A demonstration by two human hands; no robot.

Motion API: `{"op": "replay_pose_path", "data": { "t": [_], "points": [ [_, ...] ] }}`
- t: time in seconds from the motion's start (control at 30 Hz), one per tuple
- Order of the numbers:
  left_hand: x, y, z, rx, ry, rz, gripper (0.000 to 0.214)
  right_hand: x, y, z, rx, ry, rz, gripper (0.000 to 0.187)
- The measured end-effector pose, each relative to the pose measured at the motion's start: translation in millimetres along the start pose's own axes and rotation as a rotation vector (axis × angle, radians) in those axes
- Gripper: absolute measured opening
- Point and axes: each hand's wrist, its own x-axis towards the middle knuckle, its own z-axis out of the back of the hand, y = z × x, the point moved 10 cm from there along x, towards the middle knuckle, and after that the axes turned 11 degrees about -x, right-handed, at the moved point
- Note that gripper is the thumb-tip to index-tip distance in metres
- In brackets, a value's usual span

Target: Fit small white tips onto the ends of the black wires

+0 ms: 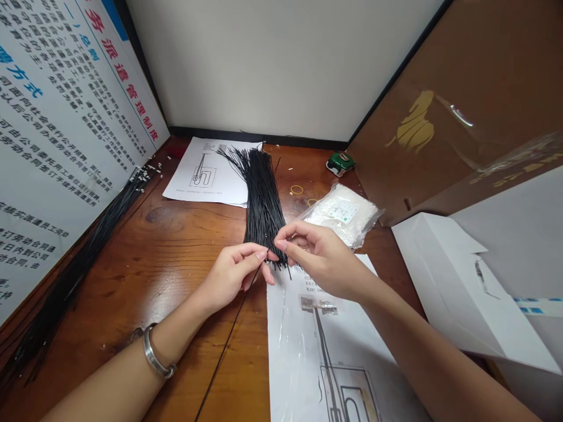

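Observation:
A bundle of thin black wires (261, 199) lies on the wooden table (176, 246), fanning out toward the far wall. My left hand (233, 275) pinches one black wire (229, 346) that trails toward me across the table. My right hand (316, 252) is closed in a pinch at the near end of the bundle, fingertips almost touching those of the left hand; what it holds is too small to make out. A silver bangle (156, 354) sits on my left wrist.
A printed sheet (308, 351) lies under my right forearm, another sheet (206, 173) at the back. A clear bag of white parts (343, 214), a green tape dispenser (340, 163), more black wires (79, 258) along the left board, and white boxes (484, 293) at right.

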Motion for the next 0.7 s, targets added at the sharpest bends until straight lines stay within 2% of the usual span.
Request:
{"op": "replay_pose_path", "data": {
  "t": [0.37,0.7],
  "points": [
    [-0.9,4.0,-0.3,-0.047,-0.044,0.034,0.026,-0.4,-10.8,0.1,0.049,0.037,-0.115,0.017],
    [-2.0,3.0,-1.9,0.099,-0.030,0.006,0.023,1.9,-8.2,-3.4,0.067,0.021,-0.107,0.012]
  ]
}}
